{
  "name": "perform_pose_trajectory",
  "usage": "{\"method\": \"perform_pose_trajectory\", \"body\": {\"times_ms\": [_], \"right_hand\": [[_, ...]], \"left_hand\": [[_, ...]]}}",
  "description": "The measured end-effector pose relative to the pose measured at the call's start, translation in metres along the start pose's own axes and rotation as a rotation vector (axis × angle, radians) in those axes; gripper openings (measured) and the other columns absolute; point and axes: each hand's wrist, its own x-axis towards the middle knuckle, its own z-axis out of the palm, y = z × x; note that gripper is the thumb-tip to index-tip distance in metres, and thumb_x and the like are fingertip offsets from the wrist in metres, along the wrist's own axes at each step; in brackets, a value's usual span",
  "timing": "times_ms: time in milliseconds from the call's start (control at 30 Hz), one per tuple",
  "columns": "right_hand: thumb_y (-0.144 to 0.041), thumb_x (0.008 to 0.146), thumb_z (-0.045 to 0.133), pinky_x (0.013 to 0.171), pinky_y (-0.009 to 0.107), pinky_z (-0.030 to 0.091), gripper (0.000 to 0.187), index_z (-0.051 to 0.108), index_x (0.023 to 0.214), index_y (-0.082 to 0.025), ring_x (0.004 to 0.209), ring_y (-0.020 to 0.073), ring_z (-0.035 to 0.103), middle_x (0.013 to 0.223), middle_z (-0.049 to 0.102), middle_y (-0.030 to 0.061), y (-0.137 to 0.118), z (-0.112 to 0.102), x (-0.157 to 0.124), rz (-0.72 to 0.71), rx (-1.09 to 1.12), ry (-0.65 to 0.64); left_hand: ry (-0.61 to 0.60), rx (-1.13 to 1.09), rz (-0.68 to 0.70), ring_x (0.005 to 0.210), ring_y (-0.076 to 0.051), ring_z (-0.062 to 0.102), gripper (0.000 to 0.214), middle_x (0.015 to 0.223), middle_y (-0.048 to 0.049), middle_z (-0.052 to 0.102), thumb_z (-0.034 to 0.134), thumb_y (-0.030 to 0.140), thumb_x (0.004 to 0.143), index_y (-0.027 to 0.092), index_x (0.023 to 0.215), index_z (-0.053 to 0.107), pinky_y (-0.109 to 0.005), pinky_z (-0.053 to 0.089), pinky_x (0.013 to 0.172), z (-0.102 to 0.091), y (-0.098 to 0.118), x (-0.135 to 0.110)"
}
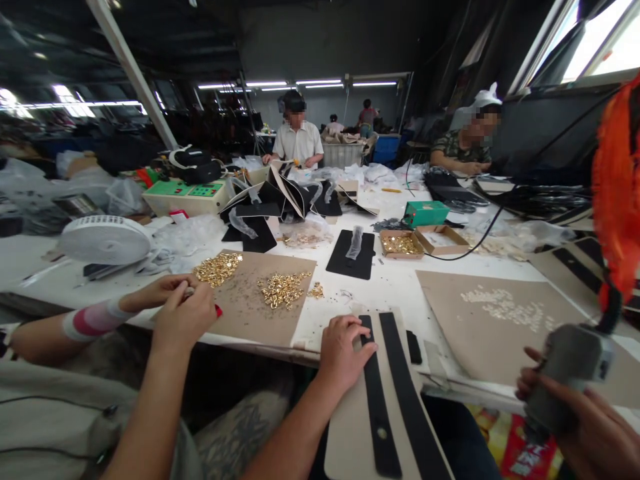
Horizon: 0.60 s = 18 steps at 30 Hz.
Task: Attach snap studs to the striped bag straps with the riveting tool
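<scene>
My left hand (344,352) lies on the near end of a black strap (380,413), fingers spread flat on it. A second black strap (407,393) lies beside it, and both rest on a pale board (347,433) at the table's near edge. My right hand (587,437), low at the right, is closed around a grey hand tool (565,373). From the tool a dark stem rises to something bright orange and fringed (617,187). A small black piece (413,347) lies just right of the straps.
A co-worker at my left pinches a small part in both hands (180,310) over brown card (250,300) with heaps of brass fittings (283,289). More card with pale parts (505,307), boxes of fittings (401,244), black panels and plastic bags crowd the white table. Two people sit across.
</scene>
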Motion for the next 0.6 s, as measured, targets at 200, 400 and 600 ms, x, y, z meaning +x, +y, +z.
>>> {"method": "perform_pose_trajectory", "body": {"times_ms": [200,400,600], "right_hand": [[-0.037,0.076,0.084,0.059,0.029,0.052,0.049,0.065,0.118,-0.023,0.068,0.0184,0.061,0.077,0.062,0.0008,-0.084,0.138,-0.012,-0.074,0.383,-0.280],[-0.041,0.082,0.082,0.049,0.026,0.040,0.029,0.062,0.087,-0.021,0.051,0.0119,0.046,0.058,0.050,-0.0051,-0.090,0.227,-0.009,-0.176,0.450,-0.442],[-0.044,0.086,0.077,0.051,0.027,0.040,0.030,0.059,0.081,-0.021,0.052,0.0130,0.049,0.058,0.053,-0.0038,-0.075,0.247,-0.003,-0.202,0.352,-0.504]], "left_hand": [[-0.005,-0.016,-0.004,0.120,-0.027,0.058,0.024,0.118,-0.0027,0.069,0.086,0.025,0.077,0.028,0.098,0.076,-0.046,0.046,0.103,0.003,-0.002,0.002],[-0.017,-0.014,-0.048,0.120,-0.027,0.057,0.027,0.119,-0.0011,0.069,0.089,0.027,0.074,0.029,0.097,0.076,-0.046,0.045,0.103,0.004,-0.002,0.004],[-0.047,-0.026,-0.062,0.121,-0.029,0.056,0.026,0.120,-0.0029,0.068,0.088,0.032,0.076,0.029,0.098,0.076,-0.047,0.045,0.101,0.002,-0.003,0.005]]}}
